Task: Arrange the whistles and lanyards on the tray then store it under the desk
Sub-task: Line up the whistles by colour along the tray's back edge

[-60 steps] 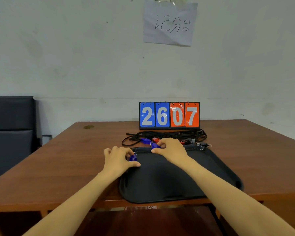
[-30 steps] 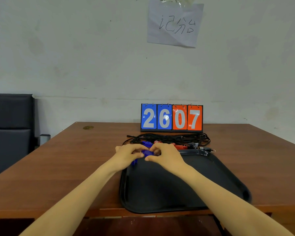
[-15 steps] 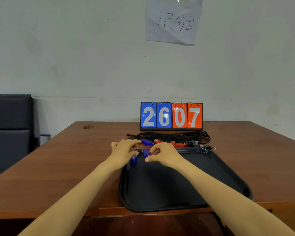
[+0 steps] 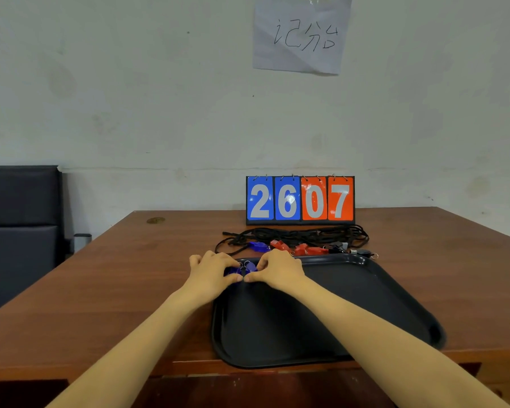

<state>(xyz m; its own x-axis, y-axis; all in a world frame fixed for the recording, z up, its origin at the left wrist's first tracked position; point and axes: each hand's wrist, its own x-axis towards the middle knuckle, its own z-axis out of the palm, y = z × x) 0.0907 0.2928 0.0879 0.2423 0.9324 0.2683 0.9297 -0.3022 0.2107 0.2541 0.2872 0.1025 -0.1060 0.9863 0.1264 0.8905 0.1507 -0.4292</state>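
Note:
A black tray [image 4: 321, 319] lies on the wooden desk [image 4: 115, 290], its near edge over the desk's front. At the tray's far left corner sit two blue whistles with metal rings. My left hand [image 4: 212, 275] pinches the left blue whistle [image 4: 233, 271]. My right hand [image 4: 277, 269] pinches the right blue whistle [image 4: 250, 267]. My thumbs nearly touch. Behind the tray lie another blue whistle [image 4: 259, 246], red whistles [image 4: 299, 248], a black whistle [image 4: 362, 253] and a tangle of black lanyards [image 4: 301, 235].
A flip scoreboard [image 4: 300, 200] reading 2607 stands at the desk's back edge. A dark chair [image 4: 18, 225] is on the left beside the desk. A paper note [image 4: 301, 33] hangs on the wall.
Both hands came together at the tray's far left corner and set the two blue whistles side by side there. The camera shifted slightly.

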